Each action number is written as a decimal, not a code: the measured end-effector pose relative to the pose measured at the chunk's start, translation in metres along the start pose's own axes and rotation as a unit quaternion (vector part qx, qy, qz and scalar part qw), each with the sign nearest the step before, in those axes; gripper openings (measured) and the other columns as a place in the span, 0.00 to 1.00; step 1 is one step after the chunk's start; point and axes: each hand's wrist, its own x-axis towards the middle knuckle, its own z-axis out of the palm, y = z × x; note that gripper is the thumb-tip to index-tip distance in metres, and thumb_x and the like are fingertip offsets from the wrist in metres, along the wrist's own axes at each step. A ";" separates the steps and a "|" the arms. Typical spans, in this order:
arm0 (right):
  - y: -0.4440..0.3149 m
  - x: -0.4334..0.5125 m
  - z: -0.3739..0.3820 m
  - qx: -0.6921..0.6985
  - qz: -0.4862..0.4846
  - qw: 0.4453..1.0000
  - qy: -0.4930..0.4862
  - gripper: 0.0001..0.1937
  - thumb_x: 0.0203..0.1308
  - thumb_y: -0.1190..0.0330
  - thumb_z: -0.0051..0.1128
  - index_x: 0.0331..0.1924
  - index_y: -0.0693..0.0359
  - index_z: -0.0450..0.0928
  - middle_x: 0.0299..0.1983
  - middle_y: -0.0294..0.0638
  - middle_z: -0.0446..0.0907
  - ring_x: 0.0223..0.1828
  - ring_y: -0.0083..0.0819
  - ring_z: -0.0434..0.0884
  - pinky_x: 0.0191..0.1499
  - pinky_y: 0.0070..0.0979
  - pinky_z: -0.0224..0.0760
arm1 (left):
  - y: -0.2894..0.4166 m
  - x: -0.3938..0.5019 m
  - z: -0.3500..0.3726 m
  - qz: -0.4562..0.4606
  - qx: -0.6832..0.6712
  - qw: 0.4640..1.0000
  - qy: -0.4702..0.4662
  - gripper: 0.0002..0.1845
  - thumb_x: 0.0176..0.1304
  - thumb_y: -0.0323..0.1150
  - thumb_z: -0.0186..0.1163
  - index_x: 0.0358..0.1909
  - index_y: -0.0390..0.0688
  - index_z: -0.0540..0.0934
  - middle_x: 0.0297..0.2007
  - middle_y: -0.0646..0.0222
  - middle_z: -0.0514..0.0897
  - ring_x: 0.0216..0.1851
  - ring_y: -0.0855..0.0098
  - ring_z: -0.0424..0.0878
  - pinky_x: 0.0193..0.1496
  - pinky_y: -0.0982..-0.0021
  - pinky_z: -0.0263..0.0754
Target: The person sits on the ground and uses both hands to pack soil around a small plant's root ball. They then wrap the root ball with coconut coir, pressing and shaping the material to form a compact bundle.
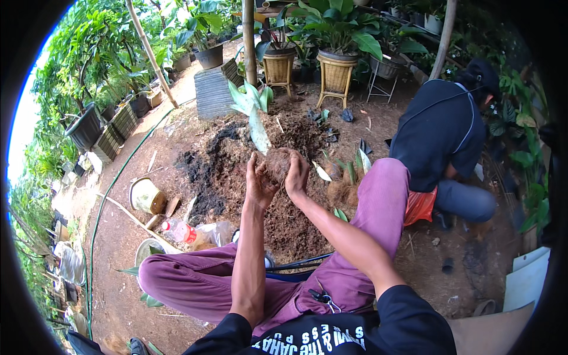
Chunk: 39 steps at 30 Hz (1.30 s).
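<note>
Between my two hands is the brown root ball [278, 165] of a plant. My left hand [261, 185] cups it from the left and below, while my right hand [297, 174] presses its right side. A pale, silvery-green leaf [258, 133] rises from the ball and leans away from me. Beyond it more broad pale leaves [250, 97] show; whether they belong to the same plant I cannot tell. Under my hands spreads a heap of brown fibrous potting mix [293, 217], with a dark, blackish patch [213, 191] along its left side.
Right of the heap lie plants with fibrous roots [348, 184]. At left are a tipped pot [147, 195], a plastic bottle [179, 230], a clear bag [217, 233] and a green hose [117, 177]. A person [439, 128] crouches at right. Potted plants in wicker stands [337, 77] stand behind.
</note>
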 end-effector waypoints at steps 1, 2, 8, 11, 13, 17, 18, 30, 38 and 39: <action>-0.002 -0.001 0.002 -0.016 0.017 0.999 0.041 0.23 0.72 0.56 0.32 0.43 0.65 0.79 0.33 0.44 0.81 0.34 0.30 0.79 0.40 0.36 0.77 | -0.001 0.000 0.001 0.011 -0.008 1.000 0.007 0.44 0.60 0.69 0.49 0.66 0.43 0.67 0.57 0.61 0.77 0.59 0.62 0.74 0.64 0.52 0.65; -0.004 -0.003 0.006 -0.002 0.017 0.997 0.072 0.24 0.71 0.54 0.32 0.43 0.64 0.79 0.34 0.45 0.81 0.34 0.32 0.80 0.40 0.37 0.77 | -0.002 0.001 0.001 0.018 -0.016 0.999 0.032 0.43 0.60 0.68 0.49 0.66 0.43 0.67 0.58 0.61 0.77 0.59 0.62 0.74 0.64 0.52 0.65; -0.016 -0.037 0.011 -0.012 0.034 0.995 -0.091 0.26 0.71 0.52 0.34 0.49 0.67 0.78 0.43 0.48 0.82 0.46 0.39 0.81 0.53 0.36 0.73 | -0.033 0.008 -0.009 0.151 -0.229 0.943 -0.190 0.37 0.63 0.61 0.51 0.61 0.39 0.71 0.55 0.55 0.78 0.56 0.60 0.77 0.65 0.56 0.71; -0.019 -0.036 0.012 -0.113 -0.116 0.980 -0.112 0.20 0.70 0.60 0.40 0.50 0.67 0.78 0.47 0.50 0.81 0.47 0.42 0.81 0.54 0.36 0.71 | -0.034 0.009 -0.023 0.181 -0.240 0.950 -0.087 0.37 0.63 0.60 0.52 0.61 0.39 0.72 0.54 0.57 0.79 0.53 0.61 0.79 0.63 0.58 0.73; -0.018 -0.030 0.011 -0.139 -0.169 0.969 -0.115 0.17 0.69 0.64 0.42 0.50 0.67 0.78 0.45 0.51 0.81 0.45 0.42 0.81 0.54 0.37 0.70 | -0.033 0.011 -0.028 0.169 -0.254 0.948 -0.092 0.33 0.62 0.56 0.55 0.60 0.40 0.71 0.53 0.60 0.79 0.52 0.63 0.79 0.60 0.60 0.75; -0.012 -0.023 0.008 -0.244 -0.285 0.913 -0.160 0.26 0.68 0.50 0.41 0.54 0.64 0.77 0.54 0.52 0.79 0.57 0.45 0.76 0.64 0.45 0.55 | -0.033 0.016 -0.029 0.147 -0.237 0.960 -0.030 0.32 0.60 0.52 0.61 0.60 0.43 0.71 0.51 0.63 0.79 0.53 0.65 0.76 0.58 0.61 0.75; -0.009 -0.023 0.008 -0.257 -0.299 0.905 -0.161 0.30 0.66 0.46 0.38 0.52 0.64 0.79 0.54 0.50 0.80 0.60 0.47 0.74 0.66 0.48 0.52 | -0.034 0.016 -0.028 0.136 -0.252 0.958 -0.028 0.30 0.61 0.51 0.60 0.59 0.43 0.72 0.50 0.63 0.79 0.51 0.66 0.77 0.56 0.63 0.77; 0.004 -0.018 -0.019 -0.239 -0.359 0.887 -0.165 0.24 0.68 0.55 0.35 0.43 0.62 0.83 0.46 0.46 0.83 0.58 0.49 0.76 0.66 0.48 0.56 | -0.056 0.018 -0.022 0.093 -0.191 0.977 -0.007 0.21 0.61 0.45 0.58 0.49 0.42 0.75 0.39 0.66 0.81 0.38 0.70 0.80 0.43 0.68 0.79; 0.015 0.019 -0.008 0.016 0.089 0.986 -0.139 0.25 0.74 0.53 0.29 0.52 0.62 0.77 0.49 0.46 0.81 0.51 0.34 0.79 0.57 0.35 0.71 | -0.013 0.011 -0.014 0.044 -0.101 0.992 -0.057 0.32 0.63 0.61 0.53 0.55 0.44 0.75 0.49 0.65 0.81 0.47 0.66 0.80 0.52 0.55 0.75; 0.018 0.021 -0.008 0.081 0.223 0.967 -0.092 0.25 0.74 0.52 0.29 0.55 0.61 0.75 0.51 0.46 0.79 0.53 0.33 0.78 0.58 0.36 0.71 | -0.009 0.012 -0.015 0.050 -0.043 0.997 -0.029 0.32 0.64 0.61 0.53 0.55 0.44 0.75 0.49 0.65 0.81 0.47 0.66 0.79 0.51 0.55 0.75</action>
